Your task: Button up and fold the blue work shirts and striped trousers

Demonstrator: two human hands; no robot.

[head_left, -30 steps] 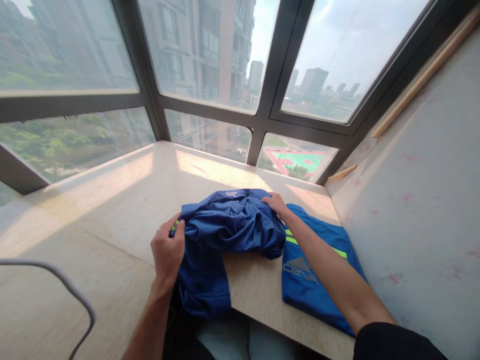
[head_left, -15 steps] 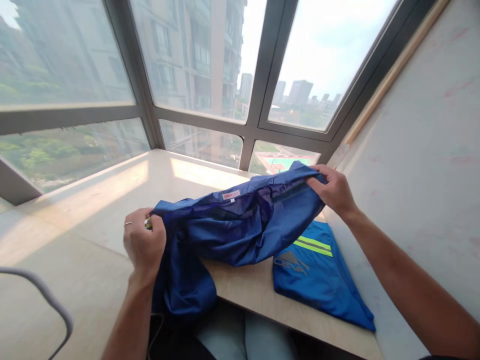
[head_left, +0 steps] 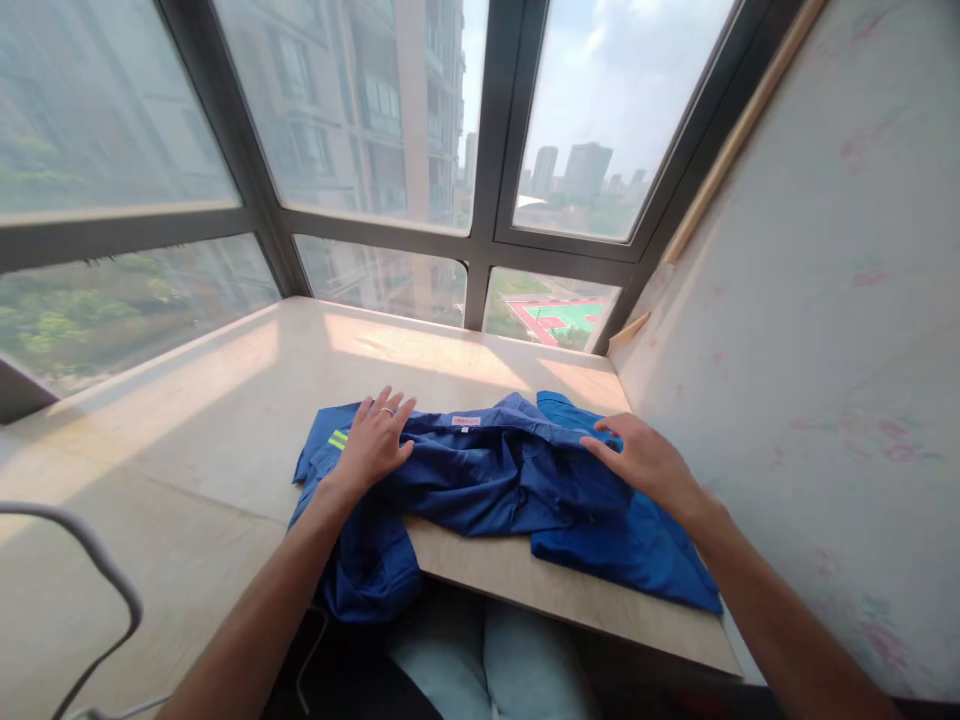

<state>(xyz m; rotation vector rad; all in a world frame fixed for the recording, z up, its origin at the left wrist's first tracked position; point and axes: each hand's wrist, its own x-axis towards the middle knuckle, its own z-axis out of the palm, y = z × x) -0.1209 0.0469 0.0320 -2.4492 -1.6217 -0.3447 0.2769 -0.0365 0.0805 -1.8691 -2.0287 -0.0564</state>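
A blue work garment [head_left: 487, 478] with neon yellow stripes lies spread on the pale wooden window ledge [head_left: 225, 420], one part hanging over the near edge. My left hand [head_left: 375, 440], with a ring on it, presses flat on its left side, fingers apart. My right hand [head_left: 645, 462] rests flat on its right side. Underneath lies a second folded blue garment [head_left: 637, 555], its near right part showing.
Large windows with dark frames [head_left: 487, 250] stand behind the ledge. A pale wall [head_left: 810, 330] closes the right side. A grey cable [head_left: 97, 560] curves at the lower left. My knees in light trousers [head_left: 480, 670] sit below the ledge's edge.
I held the garment up, stretched between both gripping hands; now it lies on the ledge over the folded one, and both hands have let go and press flat on it.
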